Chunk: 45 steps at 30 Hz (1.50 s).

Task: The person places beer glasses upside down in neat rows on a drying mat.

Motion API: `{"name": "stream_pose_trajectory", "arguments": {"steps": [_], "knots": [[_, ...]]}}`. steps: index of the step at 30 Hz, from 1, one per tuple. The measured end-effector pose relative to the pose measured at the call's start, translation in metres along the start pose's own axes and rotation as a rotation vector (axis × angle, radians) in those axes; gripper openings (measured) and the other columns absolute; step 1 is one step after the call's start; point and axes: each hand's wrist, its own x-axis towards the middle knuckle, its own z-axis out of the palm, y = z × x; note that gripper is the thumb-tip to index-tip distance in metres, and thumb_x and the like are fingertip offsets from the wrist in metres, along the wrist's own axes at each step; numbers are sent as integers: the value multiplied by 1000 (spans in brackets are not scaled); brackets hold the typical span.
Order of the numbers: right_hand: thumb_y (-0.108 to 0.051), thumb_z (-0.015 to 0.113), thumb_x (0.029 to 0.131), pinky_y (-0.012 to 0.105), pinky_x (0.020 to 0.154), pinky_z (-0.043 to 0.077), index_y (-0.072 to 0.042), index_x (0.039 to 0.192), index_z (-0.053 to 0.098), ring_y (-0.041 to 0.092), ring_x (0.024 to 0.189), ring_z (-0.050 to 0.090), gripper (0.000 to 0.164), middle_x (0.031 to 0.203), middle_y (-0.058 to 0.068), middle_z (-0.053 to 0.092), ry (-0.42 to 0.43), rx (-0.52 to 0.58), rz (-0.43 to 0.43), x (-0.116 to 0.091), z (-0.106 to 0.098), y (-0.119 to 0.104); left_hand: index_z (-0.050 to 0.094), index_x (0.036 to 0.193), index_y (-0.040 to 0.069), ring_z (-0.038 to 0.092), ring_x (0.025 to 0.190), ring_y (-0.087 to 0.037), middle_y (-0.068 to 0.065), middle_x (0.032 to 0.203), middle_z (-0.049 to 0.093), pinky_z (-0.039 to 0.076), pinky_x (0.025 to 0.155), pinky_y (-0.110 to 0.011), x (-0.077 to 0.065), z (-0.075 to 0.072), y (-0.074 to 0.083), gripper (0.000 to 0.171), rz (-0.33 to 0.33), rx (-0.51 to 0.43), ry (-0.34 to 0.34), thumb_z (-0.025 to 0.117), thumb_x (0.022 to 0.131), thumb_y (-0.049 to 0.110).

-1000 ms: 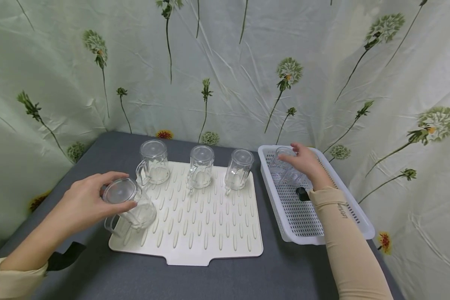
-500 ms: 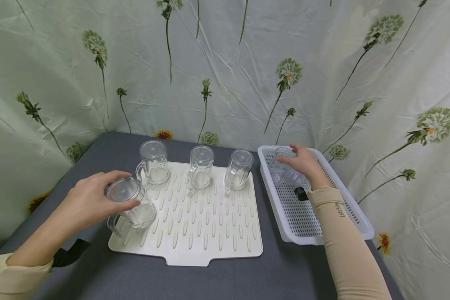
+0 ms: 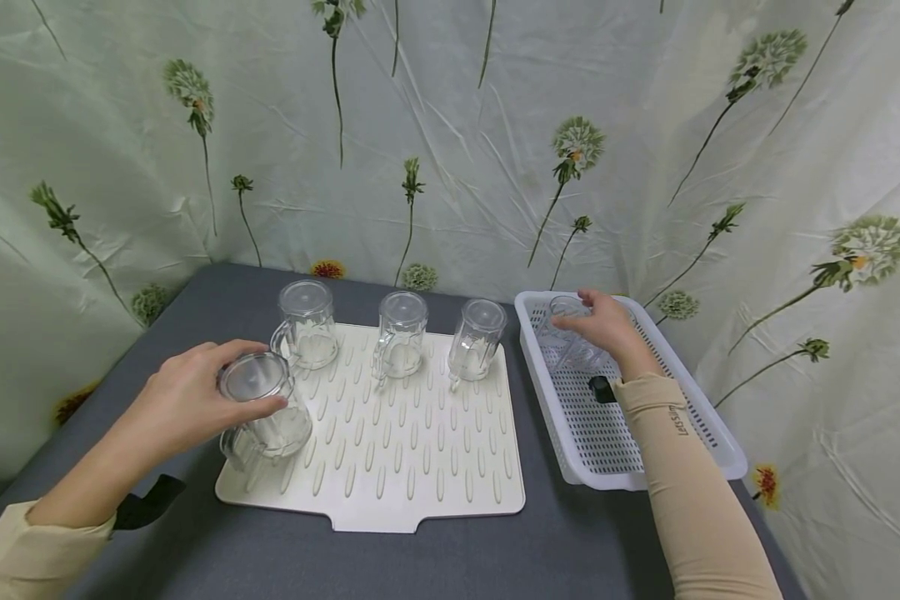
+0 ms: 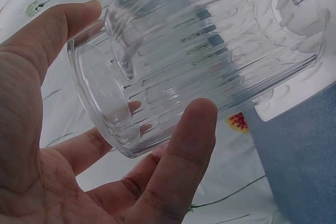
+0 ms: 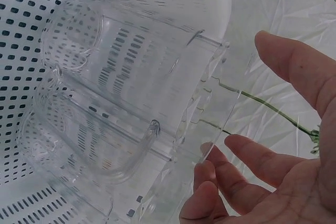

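My left hand (image 3: 183, 400) holds a clear glass mug (image 3: 273, 425) by its upturned base, at the near left of a white ribbed draining mat (image 3: 390, 458). The mug is upside down, its handle toward the left. In the left wrist view, the thumb (image 4: 68, 22) meets the base edge and the fingers pass along the other side. My right hand (image 3: 607, 325) hovers with spread fingers at the rims of glass mugs (image 5: 142, 61) in a white basket (image 3: 562, 433). In the right wrist view the thumb (image 5: 289, 61) is apart from the rim; fingertip contact is unclear.
Three more upside-down glass mugs, at left (image 3: 309, 325), middle (image 3: 403, 333) and right (image 3: 480, 337), line the mat's back edge. A dark grey cloth (image 3: 435, 567) covers the table. Behind hangs a flower-printed curtain (image 3: 465, 167).
My left hand has shifted slightly right, bringing the mug's base rightward and making it more upright while its rim stays on the mat. My right hand has barely moved.
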Motion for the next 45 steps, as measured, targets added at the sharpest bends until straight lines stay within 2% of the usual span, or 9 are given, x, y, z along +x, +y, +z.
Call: {"name": "stream_pose_trajectory", "arguments": {"steps": [17, 24, 33, 45], "knots": [[-38, 73, 102, 66, 126, 35, 4, 169, 22, 53, 158, 30, 94, 172, 32, 28, 15, -37, -21, 3, 0, 5, 69, 139, 13, 67, 110, -44, -26, 124, 70, 54, 78, -61, 0, 1, 1, 82, 18, 19, 21, 88, 79, 66], [-38, 75, 101, 66, 125, 37, 3, 168, 25, 53, 157, 31, 94, 172, 32, 29, 14, -58, -25, 3, 0, 7, 70, 138, 15, 67, 108, -43, -25, 124, 70, 54, 72, -55, 0, -1, 1, 80, 12, 25, 10, 88, 79, 65], [-39, 76, 100, 65, 122, 40, 5, 165, 33, 53, 153, 37, 90, 167, 36, 35, 30, -104, -35, -1, -2, 8, 68, 140, 14, 65, 116, -49, -29, 131, 68, 54, 79, -64, 1, 1, 1, 83, 7, 21, -4, 88, 79, 67], [-38, 76, 100, 65, 123, 40, 9, 163, 35, 54, 153, 37, 88, 165, 37, 37, 13, -116, -77, -6, -3, 11, 64, 143, 11, 64, 117, -49, -31, 133, 65, 54, 82, -66, -2, 4, 1, 92, 1, 27, 3, 86, 78, 72]]}}
